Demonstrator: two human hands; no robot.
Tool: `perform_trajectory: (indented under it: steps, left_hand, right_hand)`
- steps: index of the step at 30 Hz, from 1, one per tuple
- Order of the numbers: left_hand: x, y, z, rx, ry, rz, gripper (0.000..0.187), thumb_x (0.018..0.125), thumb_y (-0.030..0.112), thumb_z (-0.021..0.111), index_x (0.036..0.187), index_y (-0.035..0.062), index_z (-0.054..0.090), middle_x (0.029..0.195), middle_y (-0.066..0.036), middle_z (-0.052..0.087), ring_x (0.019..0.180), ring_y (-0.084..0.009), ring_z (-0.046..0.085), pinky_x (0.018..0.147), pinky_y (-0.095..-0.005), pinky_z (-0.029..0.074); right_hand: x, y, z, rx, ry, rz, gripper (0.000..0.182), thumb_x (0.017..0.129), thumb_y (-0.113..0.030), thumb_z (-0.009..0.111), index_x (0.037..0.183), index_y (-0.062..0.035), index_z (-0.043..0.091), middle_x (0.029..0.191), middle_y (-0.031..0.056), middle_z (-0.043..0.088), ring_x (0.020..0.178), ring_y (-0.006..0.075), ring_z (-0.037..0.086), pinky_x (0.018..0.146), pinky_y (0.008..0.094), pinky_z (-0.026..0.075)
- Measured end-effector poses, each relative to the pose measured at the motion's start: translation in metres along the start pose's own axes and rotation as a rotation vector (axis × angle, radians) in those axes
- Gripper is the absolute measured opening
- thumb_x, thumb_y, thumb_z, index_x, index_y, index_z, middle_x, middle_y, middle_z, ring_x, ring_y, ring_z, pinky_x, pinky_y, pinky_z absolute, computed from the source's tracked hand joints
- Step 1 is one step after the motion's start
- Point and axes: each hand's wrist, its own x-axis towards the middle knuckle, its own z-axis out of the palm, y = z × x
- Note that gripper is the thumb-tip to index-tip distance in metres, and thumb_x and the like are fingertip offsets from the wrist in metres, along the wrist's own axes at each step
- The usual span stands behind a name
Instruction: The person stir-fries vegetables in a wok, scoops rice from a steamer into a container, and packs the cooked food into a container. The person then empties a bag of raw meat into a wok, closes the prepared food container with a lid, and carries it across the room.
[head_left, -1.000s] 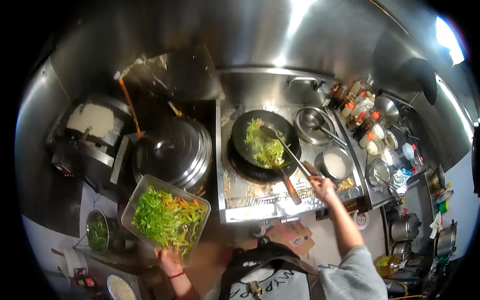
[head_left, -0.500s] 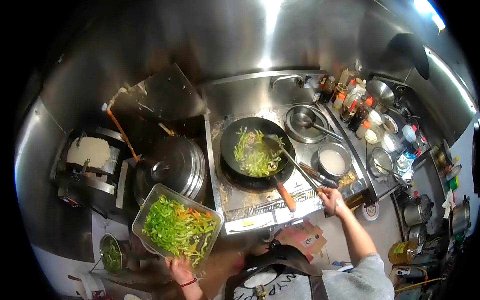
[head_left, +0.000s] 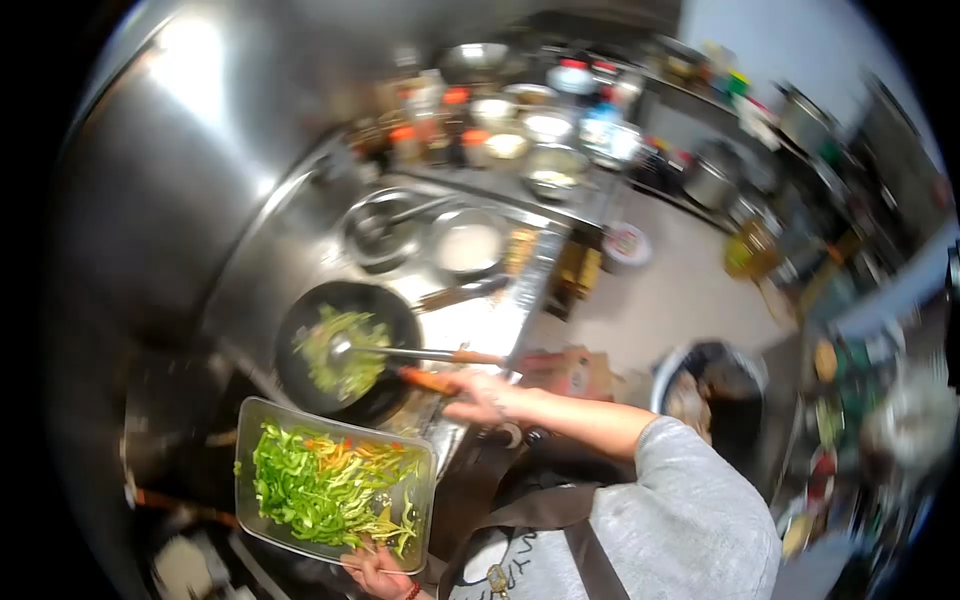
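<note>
My left hand grips the near edge of a clear plastic container filled with green and orange sliced peppers. A black wok on the stove holds green vegetable strips. A ladle lies with its head in the wok and its handle pointing right. My right hand is closed at the wok's orange handle, just below the ladle's handle. Blur hides the exact finger contact.
Behind the wok are a metal pan and a pot of whitish liquid. Bottles and bowls crowd the back counter. A lined bin stands on the floor at right.
The view has turned to the right, with blur. My right hand has left the ladle's handle end and is now at the wok handle. The container remains in my left hand, nearer the wok.
</note>
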Motion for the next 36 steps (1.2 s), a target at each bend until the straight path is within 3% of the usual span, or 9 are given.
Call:
perform_trajectory:
  steps: [3, 10, 19, 22, 25, 28, 30, 33, 36]
  left_hand:
    - [0.005, 0.028, 0.075, 0.042, -0.152, -0.266, 0.022, 0.066, -0.008, 0.042, 0.082, 0.0073, 0.040, 0.092, -0.010, 0.043, 0.100, -0.0299, 0.044, 0.083, -0.0463, 0.040]
    - [0.013, -0.046, 0.134, 0.012, -0.898, -0.913, 0.021, 0.066, -0.009, 0.044, 0.077, 0.0074, 0.038, 0.093, -0.009, 0.044, 0.100, -0.0289, 0.045, 0.082, -0.0434, 0.042]
    - [-0.186, -0.086, 0.152, 0.381, -1.748, -1.531, 0.019, 0.075, -0.006, 0.051, 0.071, 0.0077, 0.039, 0.072, 0.000, 0.046, 0.068, -0.0082, 0.043, 0.064, -0.0253, 0.041]
    - [-0.213, -0.091, 0.168, 0.363, -2.365, -1.427, 0.020, 0.080, 0.003, 0.057, 0.098, 0.0052, 0.050, 0.090, -0.002, 0.053, 0.085, -0.0095, 0.049, 0.072, -0.0246, 0.042]
    - [-0.163, -0.148, 0.176, 0.571, -2.422, -1.701, 0.030, 0.081, 0.006, 0.057, 0.109, 0.0048, 0.049, 0.100, -0.003, 0.054, 0.093, -0.0104, 0.049, 0.078, -0.0251, 0.042]
    - [-0.171, -0.249, 0.136, 0.831, -2.579, -1.653, 0.033, 0.083, 0.008, 0.055, 0.115, 0.0049, 0.046, 0.104, -0.002, 0.054, 0.092, -0.0110, 0.051, 0.078, -0.0244, 0.043]
    - [-0.207, -0.164, 0.010, 1.068, -2.703, -1.297, 0.032, 0.082, 0.010, 0.056, 0.112, 0.0052, 0.047, 0.101, -0.002, 0.054, 0.091, -0.0116, 0.051, 0.077, -0.0248, 0.043]
    - [-0.231, -0.170, 0.015, 1.248, -2.665, -1.128, 0.029, 0.081, 0.012, 0.057, 0.108, 0.0058, 0.048, 0.098, -0.002, 0.055, 0.088, -0.0124, 0.052, 0.076, -0.0255, 0.043]
    - [-0.260, -0.207, 0.051, 1.386, -2.557, -0.984, 0.027, 0.079, 0.014, 0.058, 0.104, 0.0063, 0.050, 0.095, -0.003, 0.055, 0.086, -0.0132, 0.052, 0.075, -0.0261, 0.043]
  right_hand:
    - [-0.039, -0.069, -0.030, 0.578, -0.381, 0.224, 0.059, 0.076, -0.012, 0.058, 0.128, -0.0036, 0.031, 0.108, 0.0089, 0.054, 0.096, 0.0156, 0.053, 0.079, 0.0283, 0.045]
    - [-0.170, -0.120, 0.042, 1.191, 0.736, 0.351, 0.060, 0.079, -0.001, 0.052, 0.131, -0.0133, 0.024, 0.117, 0.0097, 0.048, 0.103, 0.0177, 0.051, 0.082, 0.0326, 0.046]
    - [-0.363, -0.201, 0.103, 0.932, 2.019, 0.282, 0.033, 0.080, -0.001, 0.046, 0.113, -0.0025, 0.041, 0.099, 0.0165, 0.057, 0.087, 0.0275, 0.059, 0.075, 0.0405, 0.051]
    - [-0.401, -0.235, 0.123, 0.903, 2.197, 0.247, 0.032, 0.080, -0.004, 0.044, 0.111, 0.0005, 0.041, 0.095, 0.0191, 0.058, 0.085, 0.0314, 0.060, 0.074, 0.0416, 0.051]
    - [-0.397, -0.199, 0.130, 0.425, 2.252, 0.780, 0.032, 0.080, -0.009, 0.041, 0.110, 0.0029, 0.041, 0.094, 0.0214, 0.057, 0.083, 0.0332, 0.059, 0.073, 0.0414, 0.050]
    - [-0.500, -0.146, 0.095, 0.248, 2.308, 0.884, 0.033, 0.081, -0.012, 0.039, 0.111, 0.0031, 0.040, 0.093, 0.0220, 0.057, 0.082, 0.0332, 0.059, 0.072, 0.0407, 0.050]
    - [-0.615, -0.258, 0.222, 0.210, 2.422, 0.616, 0.033, 0.082, -0.013, 0.038, 0.111, 0.0024, 0.040, 0.094, 0.0218, 0.057, 0.082, 0.0328, 0.059, 0.072, 0.0402, 0.050]
    - [-0.652, -0.208, 0.113, 0.356, 2.588, 0.007, 0.027, 0.083, -0.013, 0.045, 0.108, -0.0034, 0.040, 0.095, 0.0155, 0.056, 0.084, 0.0274, 0.058, 0.069, 0.0376, 0.051]
    - [-0.700, -0.135, 0.028, 0.297, 2.772, -0.062, 0.032, 0.080, -0.013, 0.051, 0.109, -0.0069, 0.037, 0.093, 0.0121, 0.055, 0.083, 0.0251, 0.058, 0.067, 0.0379, 0.052]
